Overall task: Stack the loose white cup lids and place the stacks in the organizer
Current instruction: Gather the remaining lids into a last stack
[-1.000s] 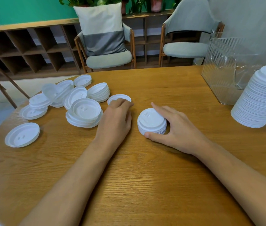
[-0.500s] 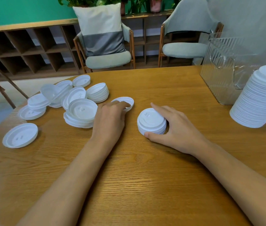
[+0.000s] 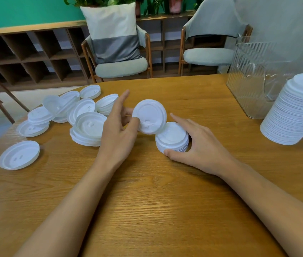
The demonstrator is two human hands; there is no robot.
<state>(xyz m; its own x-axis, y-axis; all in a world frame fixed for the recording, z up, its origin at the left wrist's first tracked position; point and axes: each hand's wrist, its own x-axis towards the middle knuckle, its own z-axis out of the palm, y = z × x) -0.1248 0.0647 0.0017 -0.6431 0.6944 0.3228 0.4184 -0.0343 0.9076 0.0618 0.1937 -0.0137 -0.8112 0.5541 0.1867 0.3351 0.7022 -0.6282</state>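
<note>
Round wooden table [image 3: 147,210], green wall behind it. Left hand [image 3: 117,134] pinches one white lid [image 3: 149,116] at its left edge, thumb in front, fingers behind, index finger sticking out straight. The lid is off the table, tilted up on edge, top face toward the person. Its lower right edge overlaps the short stack [image 3: 173,138] in this view; can't tell if they touch.

Right hand [image 3: 202,145] cups that short stack: thumb on the near side, fingers curled round the right and far side. The stack sits flat on the table, just right of the left hand.

Loose lids [image 3: 84,115] lie in a jumbled heap left of the left hand, some nested, some upside down. One single lid [image 3: 19,154] lies apart from them near the left edge, underside up.

Far right: tall stack [image 3: 293,112] of lids, leaning slightly. Clear ribbed organizer [image 3: 252,76] stands just behind it, at the table's far right.

Past the table: two padded chairs [image 3: 208,56], a grey-and-cream pillow [image 3: 112,32] on the left one, a low cubby shelf [image 3: 26,52] along the wall.
</note>
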